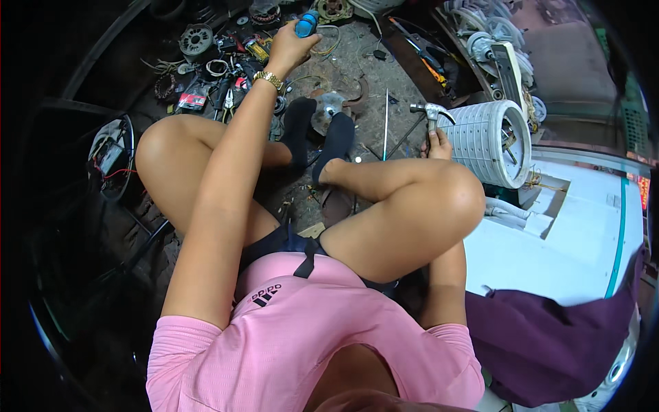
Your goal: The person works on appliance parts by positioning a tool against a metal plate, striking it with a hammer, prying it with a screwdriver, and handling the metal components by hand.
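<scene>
Reaching far forward, my left hand (pixel 292 49) has its fingers wrapped round a small blue cylindrical thing (pixel 306 25), whose kind I cannot make out. A gold-coloured watch or bracelet (pixel 268 79) circles that wrist. My right hand (pixel 437 146), to the right beyond my knee, grips the handle of a claw hammer (pixel 432 110) with its metal head up. Close to the hammer lies a white perforated washing-machine drum (pixel 484 144) on its side. Between my feet sits a round metal part (pixel 329 113) on the floor.
Motor parts (pixel 197 40), pliers (pixel 228 106) and wires crowd the floor at the left. A thin rod (pixel 386 123) lies near the middle. An orange-handled tool (pixel 434 73) is at the back right, near white plastic parts (pixel 480 47). A white panel (pixel 576 226) and purple cloth (pixel 549 336) lie right.
</scene>
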Available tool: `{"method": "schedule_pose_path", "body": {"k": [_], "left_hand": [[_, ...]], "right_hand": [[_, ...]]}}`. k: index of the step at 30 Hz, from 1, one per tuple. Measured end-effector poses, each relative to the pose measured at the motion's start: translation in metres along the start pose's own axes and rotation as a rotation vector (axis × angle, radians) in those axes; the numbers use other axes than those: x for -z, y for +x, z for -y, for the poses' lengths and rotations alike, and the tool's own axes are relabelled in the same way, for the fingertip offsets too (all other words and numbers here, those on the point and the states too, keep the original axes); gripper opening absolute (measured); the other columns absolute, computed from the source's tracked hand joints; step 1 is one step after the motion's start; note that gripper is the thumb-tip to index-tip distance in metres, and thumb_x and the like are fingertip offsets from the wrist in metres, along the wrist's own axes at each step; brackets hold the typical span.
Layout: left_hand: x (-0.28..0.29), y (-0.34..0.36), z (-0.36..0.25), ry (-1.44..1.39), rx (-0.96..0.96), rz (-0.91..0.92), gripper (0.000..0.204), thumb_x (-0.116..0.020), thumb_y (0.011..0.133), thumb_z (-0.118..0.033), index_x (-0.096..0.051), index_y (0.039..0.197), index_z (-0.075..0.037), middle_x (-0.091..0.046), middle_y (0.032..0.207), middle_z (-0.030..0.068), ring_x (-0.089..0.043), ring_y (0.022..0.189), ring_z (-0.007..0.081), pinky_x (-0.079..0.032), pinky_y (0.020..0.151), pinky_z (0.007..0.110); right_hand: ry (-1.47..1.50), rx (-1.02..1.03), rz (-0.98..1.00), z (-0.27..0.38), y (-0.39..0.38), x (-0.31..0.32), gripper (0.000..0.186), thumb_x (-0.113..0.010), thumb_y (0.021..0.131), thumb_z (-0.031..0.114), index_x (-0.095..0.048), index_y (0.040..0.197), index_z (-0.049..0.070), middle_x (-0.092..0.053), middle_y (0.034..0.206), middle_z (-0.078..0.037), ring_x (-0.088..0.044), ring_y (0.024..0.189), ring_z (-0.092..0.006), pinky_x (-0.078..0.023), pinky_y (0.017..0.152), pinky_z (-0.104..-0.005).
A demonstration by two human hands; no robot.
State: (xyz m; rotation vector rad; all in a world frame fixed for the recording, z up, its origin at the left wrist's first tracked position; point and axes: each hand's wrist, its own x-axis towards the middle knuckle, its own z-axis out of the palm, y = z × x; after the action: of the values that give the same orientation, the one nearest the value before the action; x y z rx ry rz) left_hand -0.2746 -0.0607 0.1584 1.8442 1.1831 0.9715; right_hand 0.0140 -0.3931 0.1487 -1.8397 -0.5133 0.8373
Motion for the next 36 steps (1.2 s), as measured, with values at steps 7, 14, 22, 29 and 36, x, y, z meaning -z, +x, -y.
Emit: {"method": "schedule_pose_path", "body": {"k": [7,14,22,29,36], "left_hand": [[0.002,-0.007,-0.095,-0.252,-0.123,0.049,0.032,-0.074,0.081,-0.018,-0.064,0.108,-0.006,-0.063,0.089,0.0016,-0.055,0.082,0.0121,-0.048,0.074,0.029],[-0.040,0.031,-0.083,-0.580,-0.216,0.265,0.044,-0.073,0.084,-0.012,-0.057,0.125,-0.005,-0.061,0.103,0.0024,-0.056,0.085,0.0114,-0.050,0.072,0.028],[-0.149,0.062,-0.022,-0.353,-0.080,0.496,0.061,-0.082,0.083,-0.044,-0.055,0.122,-0.006,-0.063,0.087,0.0026,-0.061,0.070,0.0107,-0.051,0.062,0.027],[-0.205,0.051,0.034,-0.371,-0.071,0.476,0.073,-0.082,0.082,-0.042,-0.052,0.132,0.002,-0.068,0.109,0.0116,-0.064,0.100,0.0189,-0.052,0.089,0.034],[-0.229,0.061,0.077,-0.391,-0.059,0.367,0.072,-0.084,0.081,-0.034,-0.054,0.134,0.003,-0.068,0.113,0.0116,-0.064,0.103,0.0191,-0.051,0.091,0.034]], "right_hand": [[0.035,0.101,-0.090,-0.001,-0.016,0.029,0.029,-0.058,0.102,0.023,-0.060,0.116,-0.002,-0.054,0.067,-0.001,-0.048,0.054,-0.0100,-0.038,0.047,-0.0271],[0.083,-0.062,0.088,0.003,0.017,0.012,0.020,-0.052,0.103,0.019,-0.053,0.114,0.002,-0.060,0.078,-0.006,-0.051,0.051,-0.0107,-0.041,0.044,-0.0264],[0.096,-0.133,0.120,-0.018,0.077,-0.005,0.011,-0.048,0.103,0.015,-0.048,0.109,0.005,-0.058,0.078,-0.006,-0.050,0.050,-0.0110,-0.041,0.041,-0.0253],[0.153,-0.218,0.046,-0.064,0.121,-0.016,0.010,-0.049,0.104,0.018,-0.045,0.106,0.009,-0.057,0.077,-0.004,-0.049,0.050,-0.0109,-0.040,0.041,-0.0256],[0.125,-0.214,0.038,-0.080,0.136,-0.017,0.015,-0.049,0.104,0.017,-0.043,0.111,0.006,-0.058,0.078,-0.007,-0.049,0.049,-0.0119,-0.040,0.040,-0.0264]]}}
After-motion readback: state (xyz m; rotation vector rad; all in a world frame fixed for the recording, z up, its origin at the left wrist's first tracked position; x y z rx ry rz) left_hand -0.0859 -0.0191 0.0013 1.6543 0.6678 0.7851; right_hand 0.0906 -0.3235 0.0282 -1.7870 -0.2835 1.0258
